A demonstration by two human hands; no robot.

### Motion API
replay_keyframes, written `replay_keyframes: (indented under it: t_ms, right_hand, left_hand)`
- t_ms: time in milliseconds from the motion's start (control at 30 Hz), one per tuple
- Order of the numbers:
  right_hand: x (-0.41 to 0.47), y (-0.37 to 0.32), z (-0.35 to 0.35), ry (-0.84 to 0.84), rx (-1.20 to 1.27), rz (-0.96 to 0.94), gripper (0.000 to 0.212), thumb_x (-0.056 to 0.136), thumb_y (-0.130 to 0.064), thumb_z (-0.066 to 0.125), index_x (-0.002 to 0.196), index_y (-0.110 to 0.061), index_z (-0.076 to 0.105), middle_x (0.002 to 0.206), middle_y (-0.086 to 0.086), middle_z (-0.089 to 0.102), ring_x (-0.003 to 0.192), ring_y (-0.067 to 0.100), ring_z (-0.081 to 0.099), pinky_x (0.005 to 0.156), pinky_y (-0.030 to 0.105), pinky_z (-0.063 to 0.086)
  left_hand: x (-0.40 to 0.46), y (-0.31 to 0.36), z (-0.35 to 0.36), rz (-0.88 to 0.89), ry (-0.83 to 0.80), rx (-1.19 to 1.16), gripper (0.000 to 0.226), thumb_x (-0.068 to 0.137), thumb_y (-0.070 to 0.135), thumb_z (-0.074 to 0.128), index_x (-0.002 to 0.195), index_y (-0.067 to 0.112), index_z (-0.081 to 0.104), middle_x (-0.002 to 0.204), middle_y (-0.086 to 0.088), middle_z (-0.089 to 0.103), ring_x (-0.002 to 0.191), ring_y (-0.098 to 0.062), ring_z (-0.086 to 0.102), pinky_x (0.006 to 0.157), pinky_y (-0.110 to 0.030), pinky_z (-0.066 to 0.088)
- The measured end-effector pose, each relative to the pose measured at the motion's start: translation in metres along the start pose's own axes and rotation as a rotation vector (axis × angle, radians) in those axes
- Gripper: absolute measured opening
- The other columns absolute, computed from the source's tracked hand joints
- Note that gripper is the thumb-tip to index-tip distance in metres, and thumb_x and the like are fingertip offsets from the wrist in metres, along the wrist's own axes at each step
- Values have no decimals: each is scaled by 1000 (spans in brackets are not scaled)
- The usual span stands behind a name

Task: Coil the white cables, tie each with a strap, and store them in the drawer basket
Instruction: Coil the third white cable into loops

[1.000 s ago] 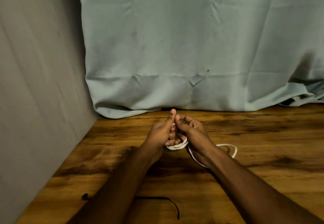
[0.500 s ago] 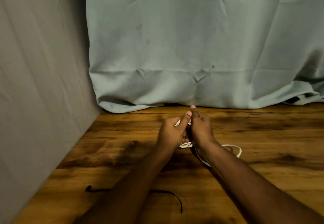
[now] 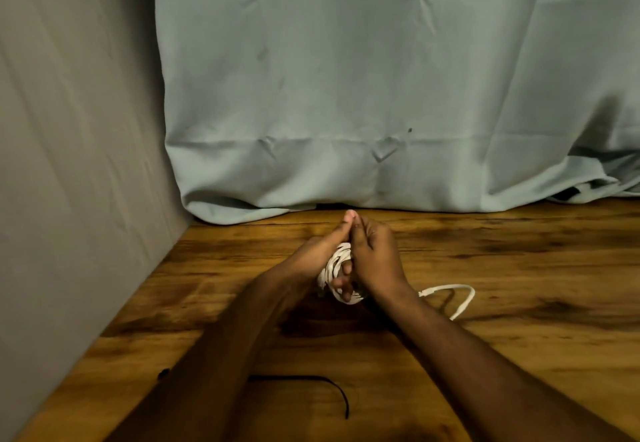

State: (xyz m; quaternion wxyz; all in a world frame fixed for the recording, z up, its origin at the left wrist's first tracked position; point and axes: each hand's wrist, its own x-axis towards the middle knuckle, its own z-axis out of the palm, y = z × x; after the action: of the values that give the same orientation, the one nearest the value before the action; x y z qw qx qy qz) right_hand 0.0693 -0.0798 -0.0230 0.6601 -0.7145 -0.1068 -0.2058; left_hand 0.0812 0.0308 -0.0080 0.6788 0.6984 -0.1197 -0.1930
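Note:
A white cable (image 3: 334,268) is wound into a small coil around the fingers of my left hand (image 3: 311,258), just above the wooden table. My right hand (image 3: 375,258) presses against the coil from the right, its thumb meeting my left thumb on top. The cable's loose tail (image 3: 457,299) loops out on the table to the right of my right wrist. A thin black strap (image 3: 311,381) lies on the table near the front, partly hidden under my left forearm. No drawer basket is in view.
A pale green cloth (image 3: 381,95) hangs behind the wooden table (image 3: 519,303) and bunches on it at the back. A grey cloth wall (image 3: 69,164) closes off the left side. A dark object (image 3: 568,194) peeks from under the cloth at the far right.
My hands have shifted slightly and closed together over the coil, thumbs now touching. More of the wound coil shows between them. The loose tail still lies to the right.

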Motion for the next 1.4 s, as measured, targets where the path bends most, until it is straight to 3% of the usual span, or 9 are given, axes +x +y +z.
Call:
replay_keyframes:
  t_ms: [100, 267, 433, 600, 733, 900, 1133, 1233, 1400]
  right_hand:
    - [1, -3, -3, 19, -39, -50, 40, 114, -20, 42, 75, -19, 50, 47, -18, 53, 38, -2, 49, 39, 18, 38]
    - [6, 12, -7, 76, -119, -150, 44, 114, -26, 46, 71, -25, 53, 53, -16, 50, 50, -1, 42, 51, 26, 35]
    - [5, 20, -16, 50, -345, -207, 43, 111, -49, 38, 89, -22, 64, 74, -7, 68, 65, 13, 63, 61, 44, 51]
    - [3, 16, -17, -212, -602, -247, 23, 107, -36, 54, 120, -29, 71, 104, -8, 77, 92, 13, 69, 74, 35, 51]
    - [5, 18, -24, -372, -815, -289, 15, 104, -24, 58, 100, -27, 72, 100, -6, 75, 93, 18, 65, 63, 27, 33]
    - [11, 18, -35, -476, -991, -419, 26, 109, -33, 53, 129, -32, 69, 132, -12, 69, 119, 17, 56, 91, 37, 33]
    - [1, -10, -22, -413, -908, -671, 36, 90, -8, 73, 118, -31, 69, 112, -5, 75, 98, 19, 69, 76, 38, 57]
    - [-4, -18, -16, -398, -805, -714, 37, 90, -18, 72, 120, -38, 64, 116, -9, 76, 100, 15, 71, 73, 29, 54]
    - [-7, -14, -15, -308, -716, -678, 20, 105, -30, 61, 122, -33, 51, 102, -4, 78, 85, 21, 74, 66, 38, 55]
  left_hand:
    - [-1, -1, 0, -20, 79, 69, 74, 68, 88, 56, 85, 15, 52, 53, -1, 31, 36, -13, 34, 47, -23, 26]
    - [-3, 1, 6, 93, 143, -2, 50, 87, 59, 61, 61, 23, 39, 43, 8, 28, 34, -9, 26, 53, -29, 32]
    - [2, 3, -8, 170, 286, -135, 34, 95, 37, 62, 71, 14, 68, 53, 0, 37, 31, -6, 24, 55, -30, 20]
    - [5, 4, -33, 213, 549, -282, 36, 98, 28, 58, 68, 10, 49, 40, 5, 37, 27, -7, 24, 41, -19, 19]
    - [8, 4, -61, 267, 766, -469, 30, 96, 18, 57, 69, 12, 46, 52, 0, 36, 29, -6, 24, 32, -14, 17]
    - [3, 5, -81, 279, 918, -569, 26, 96, 22, 57, 73, 13, 49, 59, -1, 37, 32, -6, 28, 31, -15, 21]
    - [0, 13, -60, 291, 842, -346, 33, 98, 23, 58, 67, 16, 48, 48, 4, 37, 36, -7, 30, 35, -15, 26]
    - [3, 10, -46, 318, 683, -237, 36, 99, 27, 58, 68, 10, 53, 50, -3, 42, 35, -10, 34, 35, -15, 28]
    - [7, 0, -24, 296, 478, -174, 40, 93, 44, 62, 64, 16, 65, 62, -9, 59, 58, -22, 55, 65, -34, 43]
